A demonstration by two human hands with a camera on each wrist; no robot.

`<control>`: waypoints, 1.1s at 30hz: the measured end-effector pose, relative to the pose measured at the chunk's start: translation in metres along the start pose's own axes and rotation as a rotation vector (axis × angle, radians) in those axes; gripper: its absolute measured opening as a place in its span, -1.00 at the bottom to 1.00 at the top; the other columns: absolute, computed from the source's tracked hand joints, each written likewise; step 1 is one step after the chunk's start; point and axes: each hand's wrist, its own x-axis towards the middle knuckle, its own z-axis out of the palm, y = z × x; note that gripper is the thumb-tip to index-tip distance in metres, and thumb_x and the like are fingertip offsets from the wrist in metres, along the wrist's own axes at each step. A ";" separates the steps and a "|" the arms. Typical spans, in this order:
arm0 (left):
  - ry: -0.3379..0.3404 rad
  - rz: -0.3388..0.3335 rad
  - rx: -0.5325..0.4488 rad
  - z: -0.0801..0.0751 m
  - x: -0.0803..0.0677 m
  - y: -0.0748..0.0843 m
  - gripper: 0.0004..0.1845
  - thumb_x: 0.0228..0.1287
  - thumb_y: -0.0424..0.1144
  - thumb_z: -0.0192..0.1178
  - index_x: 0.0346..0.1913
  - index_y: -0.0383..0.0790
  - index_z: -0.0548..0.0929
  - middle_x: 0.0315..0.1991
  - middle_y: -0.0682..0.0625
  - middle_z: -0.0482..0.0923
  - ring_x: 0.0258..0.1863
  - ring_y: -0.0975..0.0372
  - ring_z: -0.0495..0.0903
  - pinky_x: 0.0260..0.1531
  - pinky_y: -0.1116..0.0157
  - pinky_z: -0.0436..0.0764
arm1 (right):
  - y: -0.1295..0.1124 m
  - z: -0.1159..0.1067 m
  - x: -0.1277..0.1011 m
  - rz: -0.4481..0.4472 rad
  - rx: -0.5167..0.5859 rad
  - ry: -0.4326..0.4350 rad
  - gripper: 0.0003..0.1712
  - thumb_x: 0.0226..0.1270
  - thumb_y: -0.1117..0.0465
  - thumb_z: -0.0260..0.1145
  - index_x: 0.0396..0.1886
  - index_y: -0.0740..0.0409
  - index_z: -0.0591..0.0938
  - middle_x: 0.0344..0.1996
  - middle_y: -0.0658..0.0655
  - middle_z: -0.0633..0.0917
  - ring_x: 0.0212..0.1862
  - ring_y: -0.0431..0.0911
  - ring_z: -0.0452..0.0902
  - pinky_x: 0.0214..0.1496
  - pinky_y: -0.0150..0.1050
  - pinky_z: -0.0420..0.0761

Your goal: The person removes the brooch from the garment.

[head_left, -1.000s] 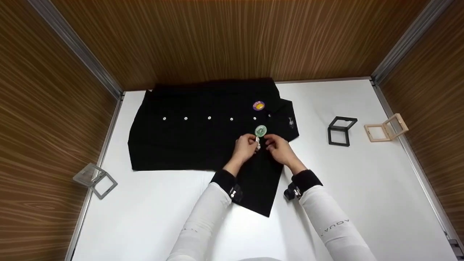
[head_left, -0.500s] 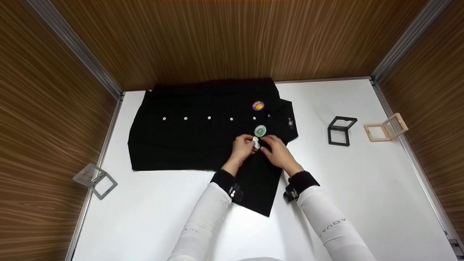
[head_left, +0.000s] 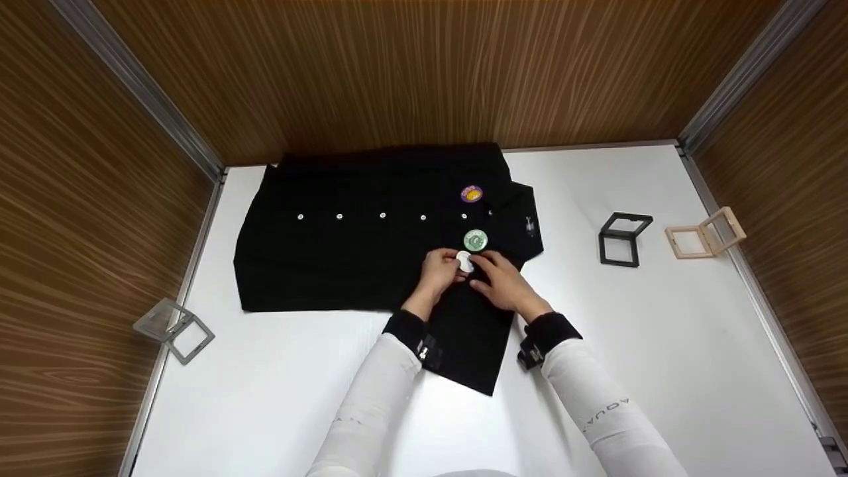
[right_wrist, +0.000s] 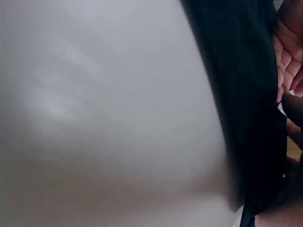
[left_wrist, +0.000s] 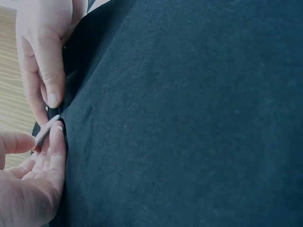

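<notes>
A black button shirt (head_left: 358, 252) lies flat on the white table (head_left: 662, 344). On it sit a purple and orange badge (head_left: 471, 193) and a green badge (head_left: 476, 240). Just below the green one, my left hand (head_left: 449, 265) pinches a small white badge (head_left: 465, 261) by its edge. In the left wrist view that badge (left_wrist: 47, 130) shows as a thin disc between my fingertips (left_wrist: 57, 137), tight against the cloth (left_wrist: 189, 118). My right hand (head_left: 479, 270) meets it from the right, its fingers (left_wrist: 47, 75) gripping the shirt fabric beside the badge. The right wrist view is blurred.
An open black frame box (head_left: 624, 238) and an open beige one (head_left: 705, 234) stand on the table's right side. An open grey frame box (head_left: 173, 328) lies at the left edge. Wood-grain walls (head_left: 424, 73) close in the table on three sides.
Both hands have closed in on each other. The white badge has turned from edge-on to showing its face, just under the green badge.
</notes>
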 end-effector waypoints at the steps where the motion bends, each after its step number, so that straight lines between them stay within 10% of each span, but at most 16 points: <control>1: 0.001 -0.005 -0.006 0.000 0.000 0.000 -0.71 0.27 -0.61 0.01 0.02 -0.58 0.56 -0.27 -0.30 0.67 -0.49 0.11 0.69 -0.42 0.29 0.70 | -0.001 0.000 0.000 0.000 -0.006 -0.007 -0.40 0.31 0.21 0.37 0.30 0.31 0.46 0.19 0.42 0.44 0.22 0.30 0.37 0.30 0.13 0.34; 15: 0.007 -0.072 -0.125 -0.003 0.001 0.001 -0.77 0.33 -0.61 0.04 -0.01 -0.67 0.54 -0.17 -0.41 0.64 -0.45 0.06 0.70 -0.30 0.25 0.71 | -0.003 0.000 -0.001 0.018 -0.070 -0.054 -0.42 0.35 0.15 0.33 0.31 0.25 0.45 0.24 0.43 0.38 0.28 0.32 0.30 0.35 0.14 0.26; 33: -0.011 -0.003 0.001 -0.004 0.000 0.000 -0.76 0.19 -0.68 0.05 -0.07 -0.64 0.57 -0.28 -0.37 0.66 -0.40 0.03 0.73 -0.34 0.29 0.71 | -0.004 -0.001 0.001 0.022 -0.113 -0.093 -0.43 0.39 0.12 0.31 0.32 0.22 0.47 0.25 0.48 0.35 0.28 0.37 0.28 0.34 0.18 0.25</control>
